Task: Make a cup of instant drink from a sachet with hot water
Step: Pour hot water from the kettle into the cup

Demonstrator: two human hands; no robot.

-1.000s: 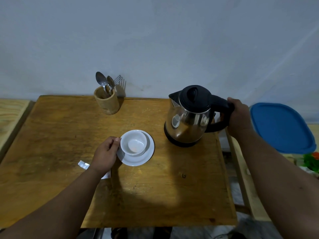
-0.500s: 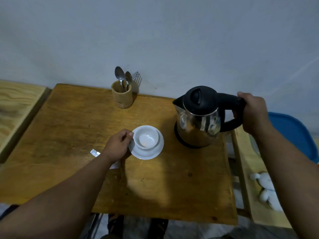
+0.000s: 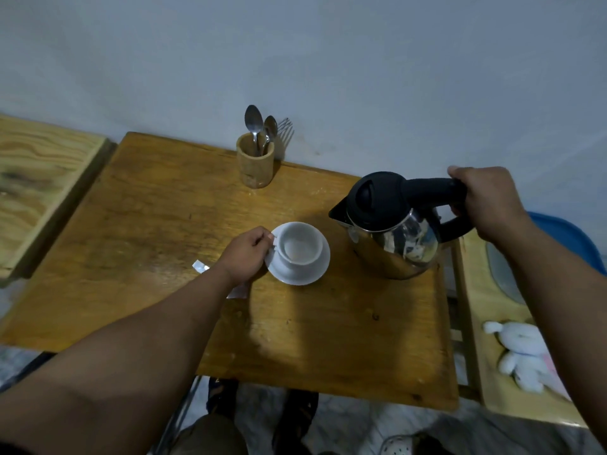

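A white cup (image 3: 300,243) stands on a white saucer (image 3: 317,270) near the middle of the wooden table (image 3: 164,224); pale powder lies in its bottom. My left hand (image 3: 244,256) pinches the cup's handle at its left side. A steel kettle (image 3: 394,238) with a black lid is lifted off its base and tilted, spout toward the cup. My right hand (image 3: 486,205) is closed round its black handle. A torn silvery sachet (image 3: 201,266) lies on the table, mostly hidden under my left wrist.
A wooden holder (image 3: 255,167) with spoons and a fork stands at the table's back edge by the wall. A pale wooden board (image 3: 36,178) lies left. On the right are a blue lid (image 3: 571,234) and a white plush toy (image 3: 522,353) on a lower shelf.
The kettle has come up off its base and tipped its spout toward the cup. My left hand stays on the cup handle. The view has shifted.
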